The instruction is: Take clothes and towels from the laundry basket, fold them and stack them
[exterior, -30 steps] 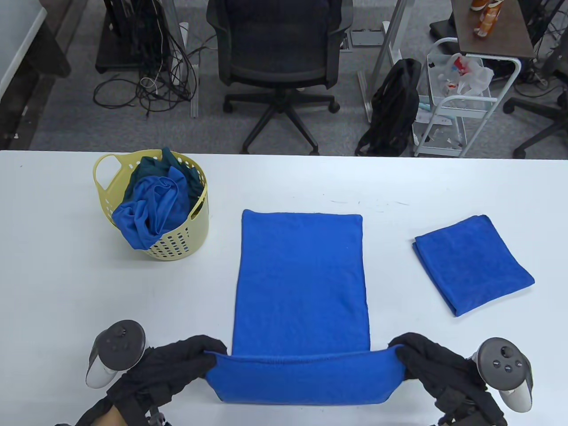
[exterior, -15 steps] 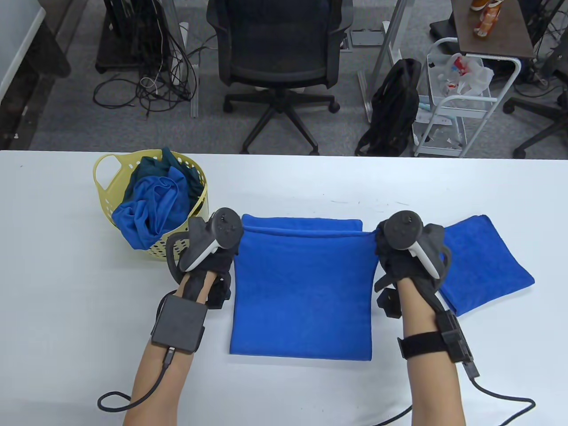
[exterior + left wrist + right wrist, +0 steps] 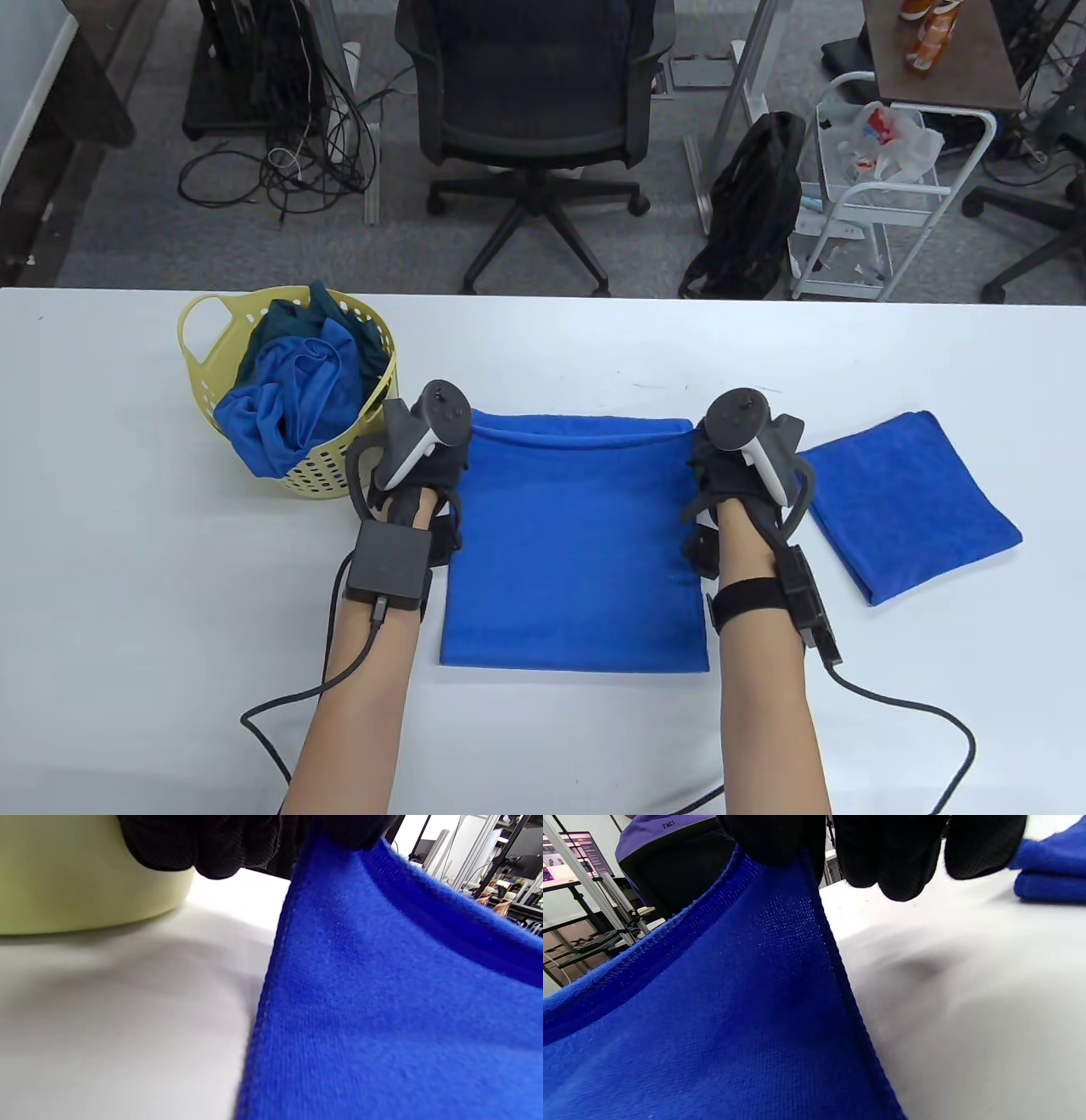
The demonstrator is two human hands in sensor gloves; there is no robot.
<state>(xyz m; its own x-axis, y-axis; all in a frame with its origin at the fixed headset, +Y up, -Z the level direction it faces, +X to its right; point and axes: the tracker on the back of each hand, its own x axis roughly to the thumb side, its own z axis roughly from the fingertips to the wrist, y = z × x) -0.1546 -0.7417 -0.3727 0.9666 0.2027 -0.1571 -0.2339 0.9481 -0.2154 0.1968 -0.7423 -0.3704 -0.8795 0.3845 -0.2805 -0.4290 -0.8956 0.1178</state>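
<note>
Currently:
table (image 3: 127, 552): white, fills lower frame
blue towel (image 3: 577, 552): centre, doubled over, top layer's corners held up
folded towel (image 3: 912, 501): right of centre, flat
laundry basket (image 3: 339, 467): yellow, left, clothes inside
left hand (image 3: 420, 463): pinching towel's upper-left corner
right hand (image 3: 742, 463): pinching upper-right corner
</note>
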